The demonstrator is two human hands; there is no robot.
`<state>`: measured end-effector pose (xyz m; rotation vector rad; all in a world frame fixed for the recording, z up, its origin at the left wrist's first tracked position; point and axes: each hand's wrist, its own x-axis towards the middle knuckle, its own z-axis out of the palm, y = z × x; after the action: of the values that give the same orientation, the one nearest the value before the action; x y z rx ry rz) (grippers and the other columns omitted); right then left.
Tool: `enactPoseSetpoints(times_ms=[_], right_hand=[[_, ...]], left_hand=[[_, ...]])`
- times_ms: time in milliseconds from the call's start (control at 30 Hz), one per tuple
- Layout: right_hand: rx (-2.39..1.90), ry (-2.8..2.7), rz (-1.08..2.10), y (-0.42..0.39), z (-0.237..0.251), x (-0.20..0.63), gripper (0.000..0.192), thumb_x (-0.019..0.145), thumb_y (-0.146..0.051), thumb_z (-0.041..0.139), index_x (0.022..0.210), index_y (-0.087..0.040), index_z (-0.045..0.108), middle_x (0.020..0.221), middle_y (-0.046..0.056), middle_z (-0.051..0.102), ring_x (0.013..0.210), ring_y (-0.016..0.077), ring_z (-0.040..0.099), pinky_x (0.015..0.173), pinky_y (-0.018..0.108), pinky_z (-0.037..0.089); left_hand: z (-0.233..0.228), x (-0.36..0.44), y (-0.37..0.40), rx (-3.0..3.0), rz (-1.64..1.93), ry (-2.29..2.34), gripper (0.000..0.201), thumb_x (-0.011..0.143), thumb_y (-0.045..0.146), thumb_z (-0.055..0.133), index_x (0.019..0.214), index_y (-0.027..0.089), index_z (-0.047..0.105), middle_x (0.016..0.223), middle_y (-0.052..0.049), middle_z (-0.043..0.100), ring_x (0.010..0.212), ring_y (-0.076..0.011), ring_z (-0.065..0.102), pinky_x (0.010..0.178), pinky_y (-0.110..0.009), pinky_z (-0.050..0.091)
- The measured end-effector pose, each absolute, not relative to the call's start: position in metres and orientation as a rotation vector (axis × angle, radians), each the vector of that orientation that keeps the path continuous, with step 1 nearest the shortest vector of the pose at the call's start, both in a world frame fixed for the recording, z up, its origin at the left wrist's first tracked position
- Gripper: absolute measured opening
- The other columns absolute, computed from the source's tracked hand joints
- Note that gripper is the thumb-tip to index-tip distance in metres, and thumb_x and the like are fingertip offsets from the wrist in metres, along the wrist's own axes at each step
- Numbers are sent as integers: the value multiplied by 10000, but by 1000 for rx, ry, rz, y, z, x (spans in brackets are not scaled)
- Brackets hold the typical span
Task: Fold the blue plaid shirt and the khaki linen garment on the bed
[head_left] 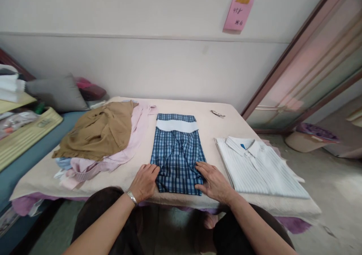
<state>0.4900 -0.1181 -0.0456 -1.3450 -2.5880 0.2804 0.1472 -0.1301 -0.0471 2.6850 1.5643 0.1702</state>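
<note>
Pressing flat with open palms, the left hand [145, 181] and right hand [213, 181] grasp nothing on the half-folded blue checked cotton shirt [177, 153] lying between them; beyond the right hand a folded white striped shirt [258, 166] looks done, beyond the left a heap of brown and pink clothes [102, 138] waits.

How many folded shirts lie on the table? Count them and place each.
2. The blue plaid shirt lies mid-table under both hands; the white striped shirt lies to its right. The unfolded pile at left may hide more.

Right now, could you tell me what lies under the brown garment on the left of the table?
The brown garment lies on a pink shirt, with a light blue piece at the pile's near edge. Anything deeper is covered.
</note>
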Motion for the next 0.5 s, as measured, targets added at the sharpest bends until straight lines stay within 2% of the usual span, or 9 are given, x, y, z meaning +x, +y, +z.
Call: enactPoseSetpoints(times_ms=[100,200,300,400,500], right_hand=[[-1318,-2628,235,-122,-48,493,727,745,-209,600,1456,-120,480,1542,150,427,1433,301,347,1143,469,333],[-1294,-2734,184,-124,-50,488,739,679,-106,528,1418,-86,515,1495,157,485,1387,288,407,1118,436,358],[-1303,-2777,70,-120,-46,477,596,733,-66,500,1321,-90,590,1389,173,574,1249,290,518,1058,436,389],[-1335,-2783,29,-112,-35,469,343,820,-51,450,1070,-122,674,1082,149,691,1006,263,595,957,416,418],[-1353,-2697,150,-113,-21,470,257,827,-62,445,924,-163,661,909,97,674,963,243,579,941,388,402]], left_hand=[[-51,147,-129,2741,171,1551,516,782,51,515,1290,147,523,1122,-115,590,1044,-282,504,937,-434,391],[-55,146,-126,2813,123,1518,368,839,13,458,1149,162,589,1054,-99,591,994,-266,511,896,-419,401],[-56,146,-119,2851,94,1528,299,867,-8,419,1006,172,614,1000,-88,591,949,-256,520,852,-411,414],[-51,146,-114,2814,140,1559,229,890,35,446,917,186,616,963,-83,599,931,-256,535,833,-417,431],[-40,143,-119,2747,286,1511,211,837,38,502,905,193,627,1110,-93,631,1069,-261,545,929,-438,432]])
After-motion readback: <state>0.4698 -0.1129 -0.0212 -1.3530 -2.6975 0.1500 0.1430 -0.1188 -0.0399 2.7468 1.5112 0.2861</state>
